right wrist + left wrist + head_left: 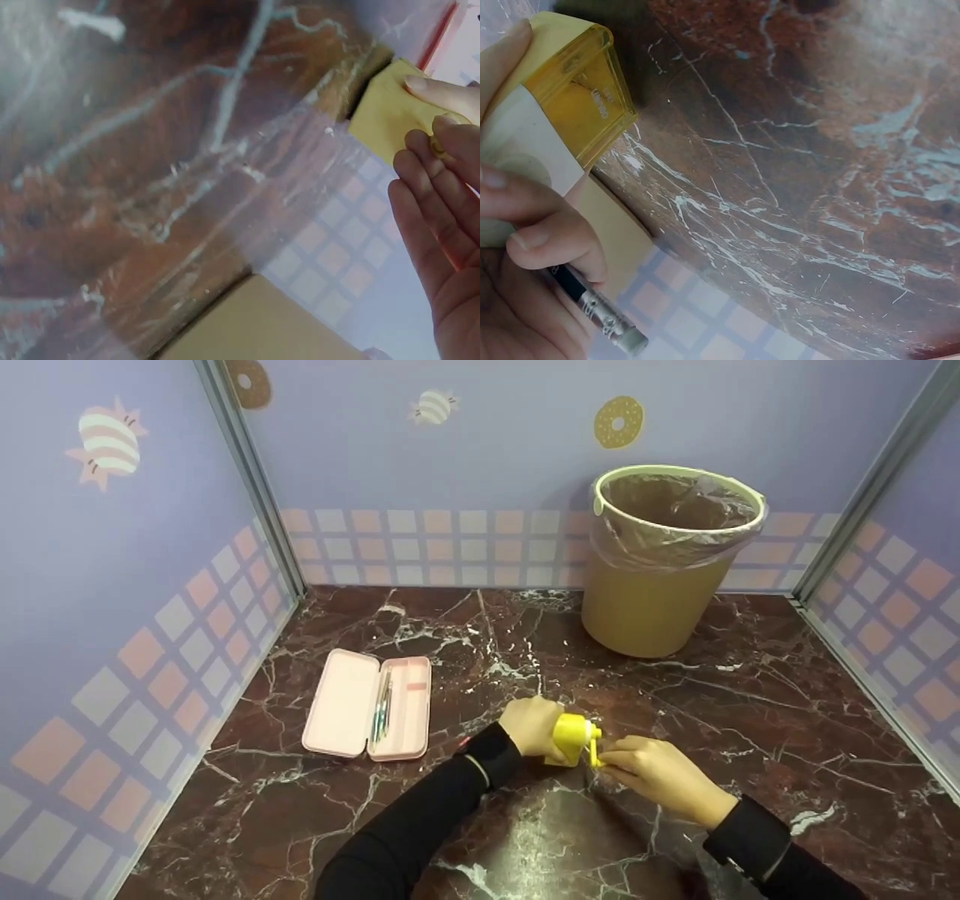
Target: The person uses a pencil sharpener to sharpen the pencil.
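Observation:
A yellow crank pencil sharpener is in the middle of the table area, between the two hands. My left hand grips its body from the left. In the left wrist view, its see-through yellow shavings drawer shows, and a dark pencil with a silver ferrule and pale eraser pokes out under the curled fingers of that hand. The pencil's other end is hidden. On the right, my right hand pinches the knob of the sharpener's yellow crank between thumb and fingers.
To the left lies an open pink pencil case with several slim pencils in it. A tan bin lined with a clear bag stands at the back right. Patterned panels enclose the dark marbled tabletop.

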Tool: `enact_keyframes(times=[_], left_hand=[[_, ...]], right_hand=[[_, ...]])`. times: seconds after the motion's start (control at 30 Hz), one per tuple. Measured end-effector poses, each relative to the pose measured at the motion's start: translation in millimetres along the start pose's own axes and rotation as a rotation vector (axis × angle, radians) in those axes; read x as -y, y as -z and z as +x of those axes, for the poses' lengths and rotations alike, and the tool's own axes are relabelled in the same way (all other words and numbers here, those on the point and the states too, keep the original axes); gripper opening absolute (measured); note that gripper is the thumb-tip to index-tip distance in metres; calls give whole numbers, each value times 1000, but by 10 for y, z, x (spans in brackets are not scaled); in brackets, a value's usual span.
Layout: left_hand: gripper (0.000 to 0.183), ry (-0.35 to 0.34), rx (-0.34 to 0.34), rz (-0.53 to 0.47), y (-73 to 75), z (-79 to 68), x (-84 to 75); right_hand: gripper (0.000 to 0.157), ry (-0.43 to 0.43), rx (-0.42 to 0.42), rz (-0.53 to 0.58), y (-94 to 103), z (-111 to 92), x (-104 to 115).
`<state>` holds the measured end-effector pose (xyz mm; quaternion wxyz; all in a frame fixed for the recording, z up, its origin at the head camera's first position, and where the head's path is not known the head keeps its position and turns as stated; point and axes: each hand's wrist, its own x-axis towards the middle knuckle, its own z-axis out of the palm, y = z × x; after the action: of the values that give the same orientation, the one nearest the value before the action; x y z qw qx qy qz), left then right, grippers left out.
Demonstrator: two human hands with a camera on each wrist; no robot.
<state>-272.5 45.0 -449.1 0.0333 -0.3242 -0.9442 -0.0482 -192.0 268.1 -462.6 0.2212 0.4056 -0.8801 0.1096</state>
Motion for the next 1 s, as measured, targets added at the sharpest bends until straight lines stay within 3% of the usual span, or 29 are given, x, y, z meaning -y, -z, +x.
enact_keyframes(times=[0.37,1.0], left_hand=[[55,-8,11,22,52,-6,-22],[55,-23,38,5,18,34,0]], right_hand=[[26,35,-44,-7,134,41,-25],[25,35,-72,-49,235,121,-72]])
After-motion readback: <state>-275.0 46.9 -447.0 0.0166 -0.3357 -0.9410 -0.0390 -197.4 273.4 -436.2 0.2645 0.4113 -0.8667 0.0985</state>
